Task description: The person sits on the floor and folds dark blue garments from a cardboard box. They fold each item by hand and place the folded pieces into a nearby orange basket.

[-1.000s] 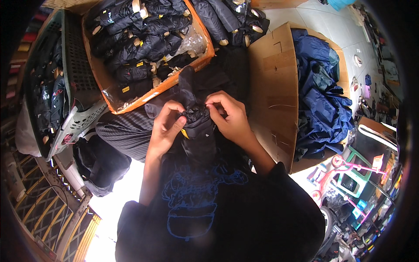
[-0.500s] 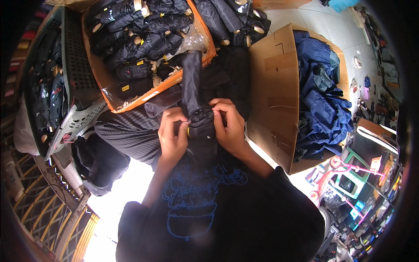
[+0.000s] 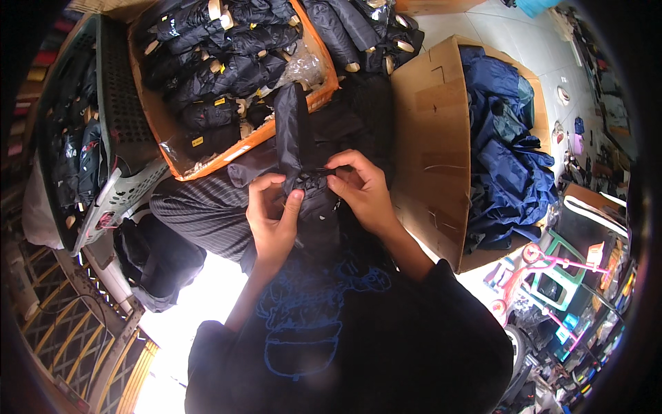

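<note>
A black folding umbrella (image 3: 292, 131), its cloth wrapped into a long narrow roll, stands up from my lap and leans slightly left. At its lower end the cloth is gathered in folds. My left hand (image 3: 270, 214) holds the left side of those folds, thumb and curled fingers around the edge. On the other side my right hand (image 3: 360, 185) pinches the gathered cloth between thumb and fingers. What lies under the fingertips is hard to make out, black on black.
Ahead stands an orange-edged carton (image 3: 238, 153) full of rolled black umbrellas with pale handles. More lie beyond it (image 3: 345, 31). At left is a grey perforated crate (image 3: 127, 103) of similar rolls. A cardboard box (image 3: 431, 159) at right holds blue cloth (image 3: 510, 172). A pink scooter (image 3: 514, 276) lies lower right.
The umbrella's top has tipped a little to the left. My right hand has shifted left and its fingers have drawn closer to the gathered cloth; my left thumb has moved up onto the folds.
</note>
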A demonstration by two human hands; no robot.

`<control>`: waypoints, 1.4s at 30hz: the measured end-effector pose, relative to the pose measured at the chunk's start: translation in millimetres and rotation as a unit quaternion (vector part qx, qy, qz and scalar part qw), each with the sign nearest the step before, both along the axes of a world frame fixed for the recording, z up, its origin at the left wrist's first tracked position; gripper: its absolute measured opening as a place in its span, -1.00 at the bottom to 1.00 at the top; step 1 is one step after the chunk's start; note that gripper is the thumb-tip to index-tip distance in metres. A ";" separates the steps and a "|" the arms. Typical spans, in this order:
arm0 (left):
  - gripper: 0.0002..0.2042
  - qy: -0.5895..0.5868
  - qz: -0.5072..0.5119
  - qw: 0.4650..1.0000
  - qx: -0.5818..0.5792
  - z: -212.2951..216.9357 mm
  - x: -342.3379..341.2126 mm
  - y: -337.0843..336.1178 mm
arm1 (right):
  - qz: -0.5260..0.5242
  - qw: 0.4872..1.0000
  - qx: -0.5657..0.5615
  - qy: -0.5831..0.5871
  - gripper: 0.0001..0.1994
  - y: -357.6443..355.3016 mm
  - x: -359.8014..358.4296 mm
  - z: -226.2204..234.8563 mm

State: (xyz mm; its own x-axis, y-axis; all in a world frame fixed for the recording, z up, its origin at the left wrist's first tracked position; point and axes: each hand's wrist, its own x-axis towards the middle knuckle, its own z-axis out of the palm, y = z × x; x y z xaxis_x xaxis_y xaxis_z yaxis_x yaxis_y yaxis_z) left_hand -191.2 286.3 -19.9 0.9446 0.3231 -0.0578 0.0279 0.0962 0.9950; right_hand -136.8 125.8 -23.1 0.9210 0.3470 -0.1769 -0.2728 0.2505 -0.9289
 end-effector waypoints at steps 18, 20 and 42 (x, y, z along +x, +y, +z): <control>-0.83 -0.062 -0.003 0.997 -0.042 -20.4 -1.3 -0.1 | 0.081 0.963 -0.162 -0.201 -0.92 -17.2 31.1 10.8; -0.84 -0.065 0.010 0.998 -0.017 -21.9 -2.0 -0.2 | 0.008 0.924 -0.233 -0.304 -0.89 -6.8 19.4 11.3; -0.59 0.107 -0.109 0.980 -0.127 5.6 25.9 13.6 | 0.008 0.874 -0.303 -0.379 -0.82 7.3 -29.2 -1.7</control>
State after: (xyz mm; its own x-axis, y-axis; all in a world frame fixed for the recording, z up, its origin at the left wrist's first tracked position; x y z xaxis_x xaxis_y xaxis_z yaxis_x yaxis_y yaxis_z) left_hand -165.2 299.9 -14.4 0.9468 0.0642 -0.3153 0.2817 0.3082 0.9086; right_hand -166.1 133.1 -24.8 0.8493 0.4156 0.3255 0.4795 -0.3491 -0.8051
